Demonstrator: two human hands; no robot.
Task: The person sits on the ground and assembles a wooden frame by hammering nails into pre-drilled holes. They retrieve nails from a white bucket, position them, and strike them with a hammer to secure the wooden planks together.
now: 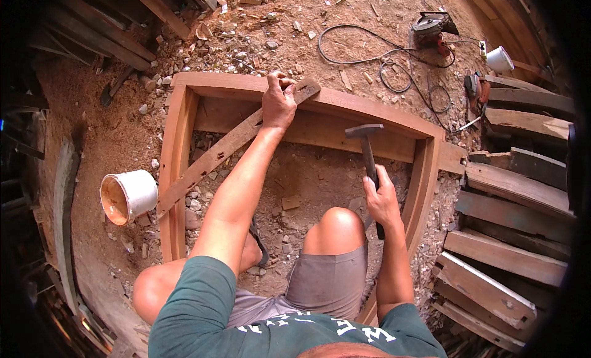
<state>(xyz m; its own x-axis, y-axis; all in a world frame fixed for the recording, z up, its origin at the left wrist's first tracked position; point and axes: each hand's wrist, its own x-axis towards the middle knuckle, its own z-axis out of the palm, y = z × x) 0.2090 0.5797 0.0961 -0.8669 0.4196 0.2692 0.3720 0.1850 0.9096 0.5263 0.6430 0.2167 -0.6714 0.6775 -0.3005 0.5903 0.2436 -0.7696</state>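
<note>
A reddish wooden frame (228, 82) lies on the ground around my bent legs. Across its far left corner runs a diagonal wooden slat (217, 154), with a few dark holes along it. My left hand (279, 104) is closed over the slat near its upper end, at the frame's far rail; whether the fingertips also pinch something small, I cannot tell. In my right hand (383, 198) is a hammer (368, 152), gripped by its dark handle. Its head is raised inside the frame's outline, near the right side and apart from the slat.
A white bucket (136, 195) lies tipped beside the frame's left side. Stacked boards (517, 186) line the right. Farther back are a circular saw (431, 29), its looping black cable (351, 27), a red power tool (477, 93) and another white bucket (500, 59). Rubble and sawdust cover the ground.
</note>
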